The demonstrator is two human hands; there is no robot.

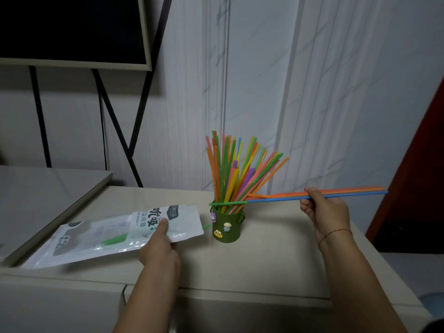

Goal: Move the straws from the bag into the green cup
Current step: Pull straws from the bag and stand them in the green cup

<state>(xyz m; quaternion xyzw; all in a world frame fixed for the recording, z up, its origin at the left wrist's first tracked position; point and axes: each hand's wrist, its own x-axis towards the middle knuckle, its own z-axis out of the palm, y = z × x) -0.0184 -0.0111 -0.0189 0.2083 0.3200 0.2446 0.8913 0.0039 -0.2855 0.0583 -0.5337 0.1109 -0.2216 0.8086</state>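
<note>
Grip: right hand [324,213] pinches loose straws [276,199] beside green cup [228,228]; left hand [157,246] pinches bag [91,241].
Done: cup crowded.
Left: these, plus bag's green straw [115,241].

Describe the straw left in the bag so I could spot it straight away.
On the pale beige countertop, look left to the clear-and-white plastic bag that the left hand pinches. Inside lies one bright green plastic straw, seen through the film. Unlike it, the multicoloured straws stand upright in the dark green cup and the orange and blue straws are gripped by the right hand.
</note>
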